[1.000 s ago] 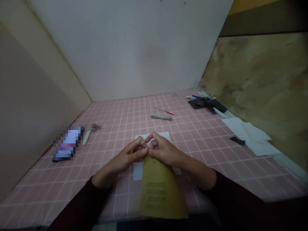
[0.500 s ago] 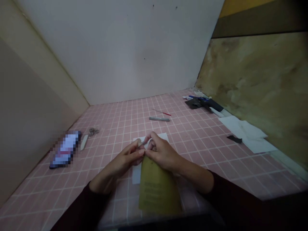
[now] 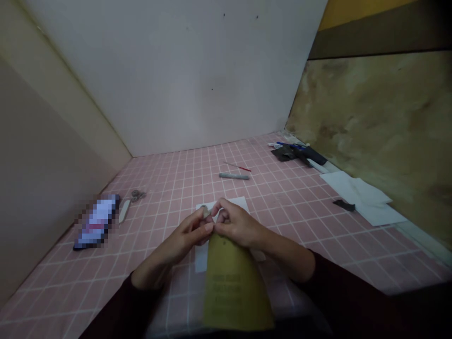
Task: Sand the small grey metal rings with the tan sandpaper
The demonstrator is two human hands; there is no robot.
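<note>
A yellow-green sheet [image 3: 236, 287] with blurred print hangs toward me from my fingertips. My left hand [image 3: 192, 230] pinches something small and greyish [image 3: 205, 212] near the sheet's top end, too small to name. Thumb and fingers of my right hand [image 3: 235, 223] are closed on the sheet's top edge, and the two hands nearly touch. Beneath them a white paper [image 3: 202, 258] lies on the pink checked tabletop [image 3: 169, 188].
A phone [image 3: 98, 221], a pale strip [image 3: 124, 211] and small grey rings [image 3: 136, 194] lie left. Ahead are a grey pen [image 3: 233, 176] and a thin red-ended tool [image 3: 243, 168]. Right: dark scraps [image 3: 284, 152], white papers [image 3: 367, 200], a black piece [image 3: 344, 205].
The yellow-green sheet reaches lower and shows more of its surface. Both hands sit slightly lower in view and keep their pinch. The whole view has shifted a little.
</note>
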